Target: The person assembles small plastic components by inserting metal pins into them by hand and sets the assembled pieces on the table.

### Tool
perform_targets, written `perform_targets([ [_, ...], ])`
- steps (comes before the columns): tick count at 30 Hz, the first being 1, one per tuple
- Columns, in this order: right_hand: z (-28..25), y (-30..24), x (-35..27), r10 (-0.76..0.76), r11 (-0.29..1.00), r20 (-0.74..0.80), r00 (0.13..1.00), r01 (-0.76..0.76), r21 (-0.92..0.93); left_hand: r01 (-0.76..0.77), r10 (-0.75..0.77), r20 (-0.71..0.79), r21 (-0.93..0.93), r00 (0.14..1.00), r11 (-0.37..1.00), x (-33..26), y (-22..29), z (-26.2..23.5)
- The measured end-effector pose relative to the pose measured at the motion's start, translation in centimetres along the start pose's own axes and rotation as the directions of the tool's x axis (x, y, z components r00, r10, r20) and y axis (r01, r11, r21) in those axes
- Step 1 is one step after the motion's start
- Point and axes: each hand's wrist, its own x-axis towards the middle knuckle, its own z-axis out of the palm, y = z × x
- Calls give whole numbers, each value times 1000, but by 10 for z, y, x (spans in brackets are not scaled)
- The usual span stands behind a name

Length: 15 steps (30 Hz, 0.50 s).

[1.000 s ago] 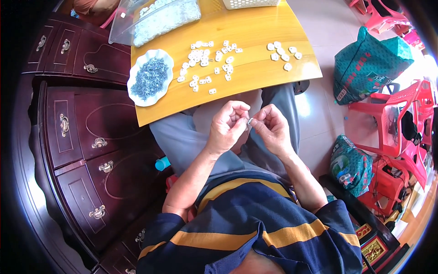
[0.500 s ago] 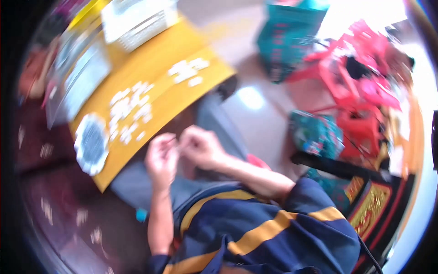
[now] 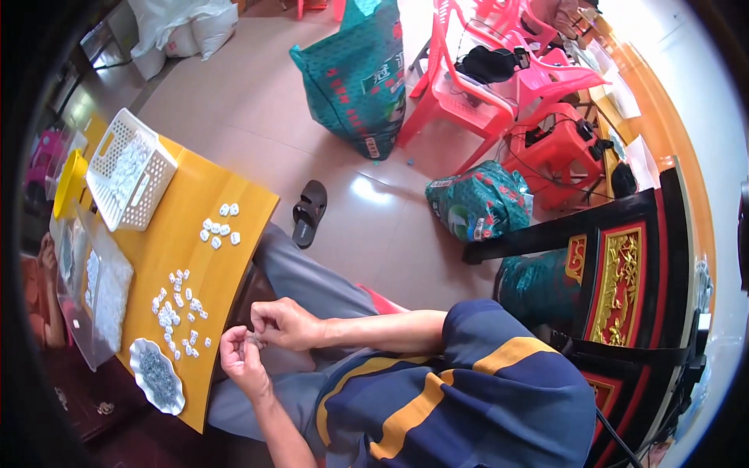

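— What lies around your hands?

— Beyond my knuckles, a yellow table (image 3: 195,257). On it, far off, a white basket (image 3: 129,179); nearer, scattered small white pieces (image 3: 178,304); just past my left wrist, a scalloped dish of grey bits (image 3: 156,376).

— And the hands themselves?

— My left hand (image 3: 243,360) and right hand (image 3: 285,324) meet over my lap, fingertips pressed together, pinching a tiny part (image 3: 253,338), too small to make out.
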Motion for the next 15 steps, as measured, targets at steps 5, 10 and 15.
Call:
perform_targets([
  [5, -6, -8, 3, 2, 1000, -11, 1000, -3, -29, 17, -17, 3, 34, 1000, 999, 4, 4, 7],
  [10, -7, -2, 4, -16, 1000, -35, 999, 15, -25, -23, 22, 18, 93, 1000, 995, 8, 6, 9],
  [15, -8, 5, 6, 26, 995, 12, 1000, -25, -93, 10, -20, 46, 206, 999, 978, 6, 12, 1],
])
